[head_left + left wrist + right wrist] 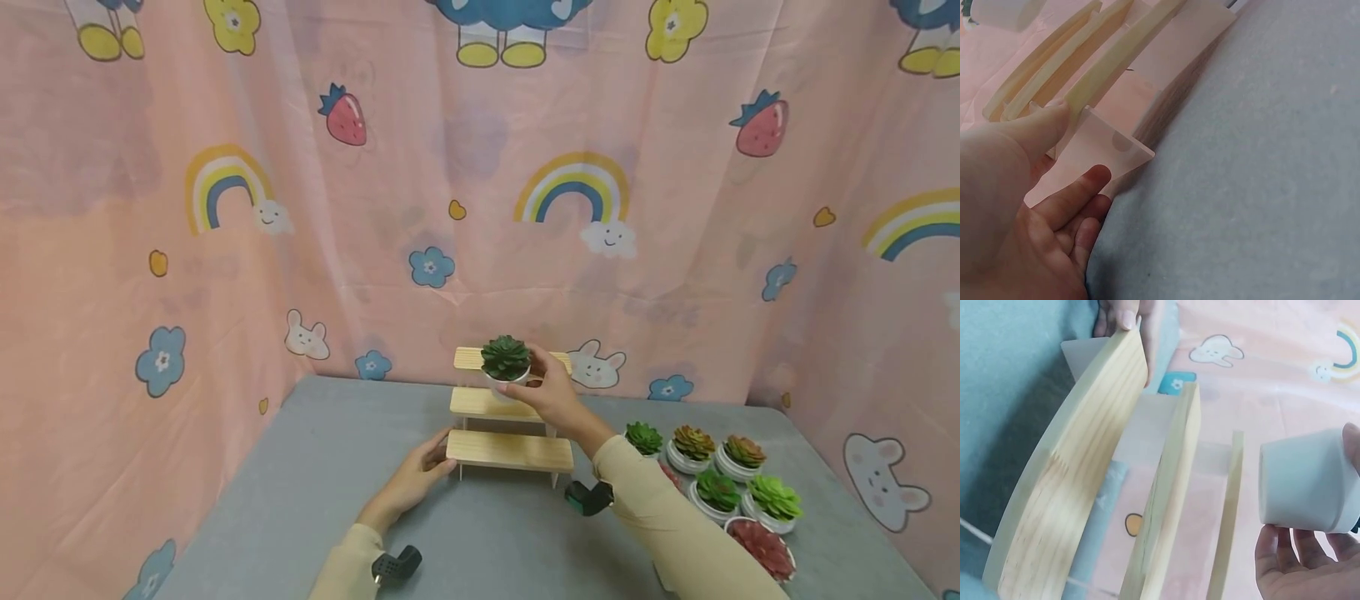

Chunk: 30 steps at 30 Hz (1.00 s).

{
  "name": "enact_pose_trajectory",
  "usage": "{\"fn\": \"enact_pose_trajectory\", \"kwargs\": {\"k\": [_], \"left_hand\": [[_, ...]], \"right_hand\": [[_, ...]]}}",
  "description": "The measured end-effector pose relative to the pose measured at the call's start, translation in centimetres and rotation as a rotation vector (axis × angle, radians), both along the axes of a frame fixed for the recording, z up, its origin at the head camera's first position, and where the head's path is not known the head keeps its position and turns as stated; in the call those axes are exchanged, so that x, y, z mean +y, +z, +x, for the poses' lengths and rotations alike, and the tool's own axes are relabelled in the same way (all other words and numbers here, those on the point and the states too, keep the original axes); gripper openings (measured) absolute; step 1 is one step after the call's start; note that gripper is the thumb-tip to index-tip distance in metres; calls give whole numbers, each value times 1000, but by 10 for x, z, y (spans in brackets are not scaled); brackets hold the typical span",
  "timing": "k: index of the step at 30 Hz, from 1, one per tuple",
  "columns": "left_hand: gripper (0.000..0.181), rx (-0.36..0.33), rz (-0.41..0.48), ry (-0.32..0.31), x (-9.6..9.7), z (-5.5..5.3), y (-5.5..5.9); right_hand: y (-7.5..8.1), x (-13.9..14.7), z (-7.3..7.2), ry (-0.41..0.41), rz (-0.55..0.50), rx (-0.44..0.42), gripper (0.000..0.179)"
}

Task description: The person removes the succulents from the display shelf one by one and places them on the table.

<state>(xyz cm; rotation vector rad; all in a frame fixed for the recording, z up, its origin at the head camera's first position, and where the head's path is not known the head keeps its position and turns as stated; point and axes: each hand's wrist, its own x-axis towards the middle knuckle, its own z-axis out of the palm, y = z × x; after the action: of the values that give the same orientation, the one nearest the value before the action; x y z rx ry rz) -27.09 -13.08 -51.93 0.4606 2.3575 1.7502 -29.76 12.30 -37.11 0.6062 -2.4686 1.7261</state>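
A dark green potted succulent point(506, 358) is held up by my right hand point(557, 397), in front of the top step of a three-tier wooden stand point(510, 451). In the right wrist view, thumb and fingers grip its white pot point(1304, 481), whose bottom is apart from the steps. My left hand point(411, 478) holds the stand at its left end. In the left wrist view, the thumb lies on the wood of the lowest step, while fingertips touch the clear side panel point(1088, 159).
Several other potted succulents, among them a bright green one point(776, 498) and a red one point(761, 550), stand grouped on the right of the grey table point(315, 450). My right forearm partly covers that group. A pink patterned curtain point(480, 292) hangs behind the table.
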Motion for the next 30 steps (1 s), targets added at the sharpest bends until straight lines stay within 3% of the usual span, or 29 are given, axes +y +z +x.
{"fn": "enact_pose_trajectory", "kwargs": {"k": [19, 30], "left_hand": [[66, 30, 2, -11, 1, -8, 3], [67, 11, 2, 2, -1, -1, -1]], "right_hand": [[-8, 32, 23, 9, 33, 32, 67], [-13, 57, 47, -16, 47, 13, 71]]}}
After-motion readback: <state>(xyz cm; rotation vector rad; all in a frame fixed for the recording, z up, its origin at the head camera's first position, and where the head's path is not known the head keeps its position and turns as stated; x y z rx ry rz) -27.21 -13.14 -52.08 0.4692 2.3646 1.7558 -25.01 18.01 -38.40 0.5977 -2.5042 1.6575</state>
